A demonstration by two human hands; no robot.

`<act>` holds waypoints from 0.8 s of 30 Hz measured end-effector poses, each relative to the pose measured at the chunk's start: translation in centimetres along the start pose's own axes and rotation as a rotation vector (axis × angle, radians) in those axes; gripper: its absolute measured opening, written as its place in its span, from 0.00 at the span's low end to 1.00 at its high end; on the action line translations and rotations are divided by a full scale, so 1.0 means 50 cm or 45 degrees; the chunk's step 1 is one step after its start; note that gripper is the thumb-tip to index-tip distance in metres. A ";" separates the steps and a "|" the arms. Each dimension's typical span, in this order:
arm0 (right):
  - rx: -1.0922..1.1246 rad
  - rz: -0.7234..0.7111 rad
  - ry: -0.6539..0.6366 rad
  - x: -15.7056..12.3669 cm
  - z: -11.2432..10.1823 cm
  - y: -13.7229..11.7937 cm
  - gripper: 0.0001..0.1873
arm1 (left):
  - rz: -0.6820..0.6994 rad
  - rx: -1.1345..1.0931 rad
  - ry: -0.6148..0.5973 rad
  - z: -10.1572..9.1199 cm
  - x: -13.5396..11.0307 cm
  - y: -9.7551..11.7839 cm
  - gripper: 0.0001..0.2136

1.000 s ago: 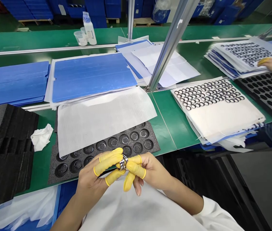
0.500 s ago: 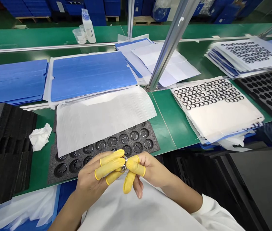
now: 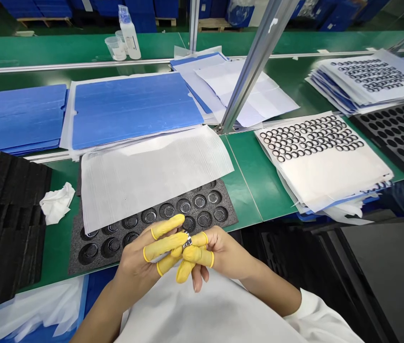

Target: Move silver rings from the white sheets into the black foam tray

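Observation:
My left hand (image 3: 144, 257) and my right hand (image 3: 216, 252) meet just in front of my chest, both with yellow finger cots on. Together their fingertips pinch a small shiny metal ring (image 3: 186, 241), mostly hidden between the fingers. Right behind my hands lies a black foam tray (image 3: 223, 226) whose round pockets hold metal rings. A white ribbed sheet (image 3: 152, 171) covers most of that tray. To the right, a white sheet (image 3: 323, 162) carries several rows of dark rings.
Black foam trays (image 3: 5, 214) are stacked at the left beside a crumpled white cloth (image 3: 55, 202). Blue corrugated boards (image 3: 130, 107) lie behind. A slanted metal post (image 3: 251, 62) rises mid-table. More ring sheets (image 3: 369, 78) and a black tray (image 3: 398, 133) sit at the right. A bottle (image 3: 128, 33) stands far back.
My hands have shifted slightly and closed tighter over the ring, which now shows less. Another person's hand at the far right stack has gone from view.

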State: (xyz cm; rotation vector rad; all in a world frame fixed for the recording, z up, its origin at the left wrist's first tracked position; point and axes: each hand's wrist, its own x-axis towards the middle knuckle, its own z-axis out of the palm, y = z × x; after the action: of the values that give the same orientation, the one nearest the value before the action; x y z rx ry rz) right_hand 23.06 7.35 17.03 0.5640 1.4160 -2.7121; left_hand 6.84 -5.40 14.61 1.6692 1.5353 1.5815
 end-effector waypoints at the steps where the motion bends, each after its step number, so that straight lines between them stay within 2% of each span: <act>1: -0.040 -0.026 0.029 -0.001 0.000 0.001 0.29 | -0.048 -0.009 -0.007 -0.001 -0.004 0.001 0.22; 4: -0.155 -0.151 0.107 -0.004 0.002 0.004 0.29 | -0.170 -0.010 0.005 -0.004 -0.015 0.008 0.30; 11: -0.361 -0.412 0.149 -0.001 0.007 0.013 0.24 | -0.150 0.022 0.032 0.003 -0.012 0.038 0.27; 14: -0.336 -0.413 0.136 -0.003 0.008 0.013 0.26 | -0.102 0.094 0.074 0.004 -0.010 0.042 0.27; 19: -0.205 -0.295 0.112 -0.009 0.009 0.020 0.29 | 0.018 0.295 0.054 0.003 -0.003 0.052 0.30; 24: -0.099 -0.287 0.159 -0.012 0.008 0.036 0.30 | 0.142 0.438 0.150 0.014 0.031 0.073 0.26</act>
State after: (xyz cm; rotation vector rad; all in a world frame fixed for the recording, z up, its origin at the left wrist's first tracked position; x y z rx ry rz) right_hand 23.84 5.89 16.04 0.6139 1.7053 -2.8180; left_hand 8.71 -5.02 18.14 1.8982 1.8926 1.5626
